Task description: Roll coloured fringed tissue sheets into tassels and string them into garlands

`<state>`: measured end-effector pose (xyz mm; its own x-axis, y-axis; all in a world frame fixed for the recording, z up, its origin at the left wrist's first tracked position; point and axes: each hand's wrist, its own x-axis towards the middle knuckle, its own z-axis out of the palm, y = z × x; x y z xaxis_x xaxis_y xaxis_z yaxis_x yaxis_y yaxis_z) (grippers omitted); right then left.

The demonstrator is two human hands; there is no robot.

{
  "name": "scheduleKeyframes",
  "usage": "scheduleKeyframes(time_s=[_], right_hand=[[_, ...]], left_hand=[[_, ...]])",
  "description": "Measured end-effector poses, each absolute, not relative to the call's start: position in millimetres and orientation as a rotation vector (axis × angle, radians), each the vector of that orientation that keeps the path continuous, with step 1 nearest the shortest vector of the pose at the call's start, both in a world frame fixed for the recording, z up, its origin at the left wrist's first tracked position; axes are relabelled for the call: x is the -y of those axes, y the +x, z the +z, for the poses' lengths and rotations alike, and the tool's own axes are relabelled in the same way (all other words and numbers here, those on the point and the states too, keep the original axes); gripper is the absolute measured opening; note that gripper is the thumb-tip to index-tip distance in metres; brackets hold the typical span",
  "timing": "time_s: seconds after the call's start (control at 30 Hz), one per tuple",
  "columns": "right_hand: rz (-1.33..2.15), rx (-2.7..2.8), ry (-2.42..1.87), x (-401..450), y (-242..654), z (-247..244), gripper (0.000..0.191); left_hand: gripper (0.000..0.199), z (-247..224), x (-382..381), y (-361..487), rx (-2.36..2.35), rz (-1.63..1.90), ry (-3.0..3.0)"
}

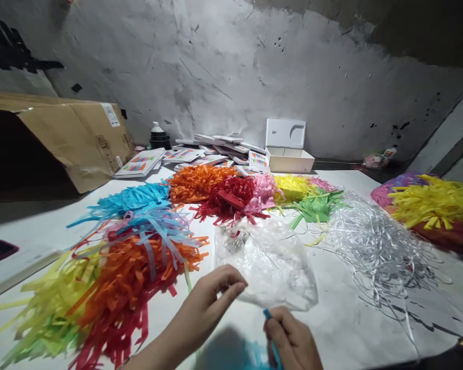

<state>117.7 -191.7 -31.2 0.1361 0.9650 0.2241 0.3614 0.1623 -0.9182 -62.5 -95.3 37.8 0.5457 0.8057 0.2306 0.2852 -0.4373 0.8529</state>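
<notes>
My right hand (291, 339), at the bottom of the view, is closed around the twisted end of a blue paper tassel (254, 354). The tassel's fringe is blurred and partly cut off by the lower edge. To its upper left, my left hand (221, 293) is held over the table with thumb and index fingertips together. Whether anything thin lies between them I cannot make out. Just beyond both hands lies a clear plastic bag (281, 267), with some silvery string (235, 239) at its far left part.
Orange tassels (127, 272) and others in several colours are heaped at left, with red ones (231, 195) behind the bag. White string (374, 241) is piled at right. Flat boxes (216, 149), an open white box (291, 159) and a cardboard carton (88, 139) stand at the back.
</notes>
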Motion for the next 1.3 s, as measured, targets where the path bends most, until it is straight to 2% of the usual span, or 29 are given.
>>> scheduleKeyframes(time_s=[0.2,0.33,0.5,0.8,1.0,1.13,1.3], right_hand=[[0.383,1.912,-1.864,125,168,14,0.028],[0.329,1.994,-2.064,105,173,3,0.021],[0.256,2.062,-2.2,119,175,-11,0.023],[0.202,2.059,-2.204,122,171,-22,0.029],[0.172,2.046,-2.127,125,176,-28,0.029],[0.179,2.018,-2.039,125,181,-25,0.025],[0.164,1.939,-1.708,131,179,-8,0.031]], left_hand=[[0.024,30,41,-13,-1.076,0.541,2.492],[0.022,11,14,9,-1.1,0.362,2.613],[0.021,7,5,14,-1.134,0.246,2.705],[0.02,4,2,69,-0.916,0.109,2.722],[0.017,4,1,58,-0.906,0.275,2.443],[0.003,16,14,37,-0.892,0.403,2.088],[0.026,29,39,6,-0.859,0.529,1.656]])
